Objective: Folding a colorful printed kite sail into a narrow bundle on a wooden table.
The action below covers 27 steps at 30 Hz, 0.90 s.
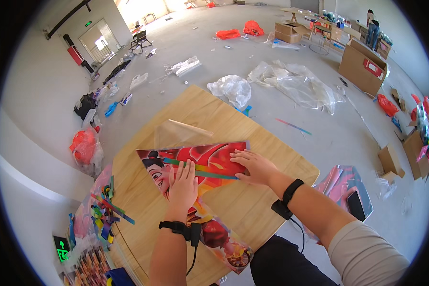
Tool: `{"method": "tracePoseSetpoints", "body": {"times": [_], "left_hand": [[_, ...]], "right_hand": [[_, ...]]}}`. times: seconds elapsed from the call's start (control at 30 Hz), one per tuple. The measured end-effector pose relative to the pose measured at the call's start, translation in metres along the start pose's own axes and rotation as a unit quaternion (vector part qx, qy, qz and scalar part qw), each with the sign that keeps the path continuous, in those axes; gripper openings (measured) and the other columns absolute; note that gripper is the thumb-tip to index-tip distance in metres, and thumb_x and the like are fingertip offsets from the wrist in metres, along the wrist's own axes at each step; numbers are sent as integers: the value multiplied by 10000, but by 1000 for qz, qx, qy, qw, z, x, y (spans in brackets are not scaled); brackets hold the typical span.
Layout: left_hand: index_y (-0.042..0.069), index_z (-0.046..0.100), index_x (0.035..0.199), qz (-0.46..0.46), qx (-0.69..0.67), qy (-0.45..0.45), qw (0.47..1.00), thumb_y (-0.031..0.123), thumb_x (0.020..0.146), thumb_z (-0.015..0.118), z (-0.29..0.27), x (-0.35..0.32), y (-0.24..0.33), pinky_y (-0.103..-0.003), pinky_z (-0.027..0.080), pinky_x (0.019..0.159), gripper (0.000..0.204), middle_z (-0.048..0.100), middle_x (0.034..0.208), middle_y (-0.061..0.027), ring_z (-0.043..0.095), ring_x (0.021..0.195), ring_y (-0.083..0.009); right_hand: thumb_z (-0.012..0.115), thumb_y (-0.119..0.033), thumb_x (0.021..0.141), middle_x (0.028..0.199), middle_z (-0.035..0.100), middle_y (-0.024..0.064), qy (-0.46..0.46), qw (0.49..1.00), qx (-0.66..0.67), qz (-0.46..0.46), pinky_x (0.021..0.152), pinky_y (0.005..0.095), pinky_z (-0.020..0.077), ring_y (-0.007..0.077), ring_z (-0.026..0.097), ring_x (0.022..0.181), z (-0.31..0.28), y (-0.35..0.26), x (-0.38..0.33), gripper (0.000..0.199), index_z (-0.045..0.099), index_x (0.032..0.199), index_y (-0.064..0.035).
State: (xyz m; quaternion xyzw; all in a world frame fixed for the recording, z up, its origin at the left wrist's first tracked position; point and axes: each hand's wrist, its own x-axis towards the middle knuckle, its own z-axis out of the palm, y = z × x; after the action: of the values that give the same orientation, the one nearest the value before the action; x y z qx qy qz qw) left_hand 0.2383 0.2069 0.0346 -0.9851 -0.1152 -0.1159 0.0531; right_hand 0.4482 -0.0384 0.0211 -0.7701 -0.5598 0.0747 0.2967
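A glossy printed sheet (214, 153) with a red cartoon picture lies on the wooden table, its upper part spread wide and a narrower part trailing toward me. Across it runs a rainbow-coloured ribbon (218, 175), green at its left end. My left hand (183, 187) rests flat on the sheet and ribbon, fingers stretched out. At the sheet's right edge, my right hand (254, 167) presses down with spread fingers, its thumb by the ribbon's right end. Both hands are open and grip nothing.
The wooden table (271, 209) has a clear plastic piece (178, 132) behind the sheet. Colourful ribbons (105, 209) hang at its left side. A phone (355, 205) lies on printed sheets at the right. Plastic wrap (295, 83) and cardboard boxes (362, 66) litter the floor.
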Motion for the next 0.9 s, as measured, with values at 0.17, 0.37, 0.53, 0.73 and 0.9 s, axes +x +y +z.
{"method": "tracePoseSetpoints", "body": {"times": [0.17,0.37,0.53,0.73,0.9], "left_hand": [[52,529,1530,-23,-2,-30,999,289,1078,497,0,-4,3,-513,201,1289,512,526,1604,-92,391,1548,-279],[56,546,1517,-29,3,-22,999,302,1078,499,2,-9,0,-516,204,1289,506,531,1598,-97,401,1541,-284],[55,528,1531,-37,-2,-27,999,303,1078,499,3,-11,0,-516,213,1288,517,513,1610,-117,402,1540,-288],[51,532,1514,-63,-45,16,997,222,1051,537,-1,-10,3,-518,265,1260,493,529,1583,-144,461,1490,-280],[68,537,1496,-39,-78,8,996,129,1016,546,-7,-13,9,-509,325,1204,484,552,1546,-155,544,1385,-287]], "right_hand": [[673,-295,980,1609,516,57,5,1000,4,0,1279,427,316,268,408,1533,0,1,0,505,605,1444,-107],[668,-295,985,1606,520,62,9,1000,3,-5,1278,428,317,269,413,1530,2,1,1,491,613,1434,-104],[693,-331,979,1606,520,60,5,1000,1,2,1278,426,318,268,410,1531,-1,-2,0,517,611,1437,-106],[708,-349,971,1615,509,54,1,1000,2,9,1281,422,314,264,405,1534,-2,-4,0,543,602,1447,-111],[714,-339,959,1620,503,51,0,1000,-8,9,1285,417,305,256,391,1543,-1,-2,0,557,598,1454,-112]]}}
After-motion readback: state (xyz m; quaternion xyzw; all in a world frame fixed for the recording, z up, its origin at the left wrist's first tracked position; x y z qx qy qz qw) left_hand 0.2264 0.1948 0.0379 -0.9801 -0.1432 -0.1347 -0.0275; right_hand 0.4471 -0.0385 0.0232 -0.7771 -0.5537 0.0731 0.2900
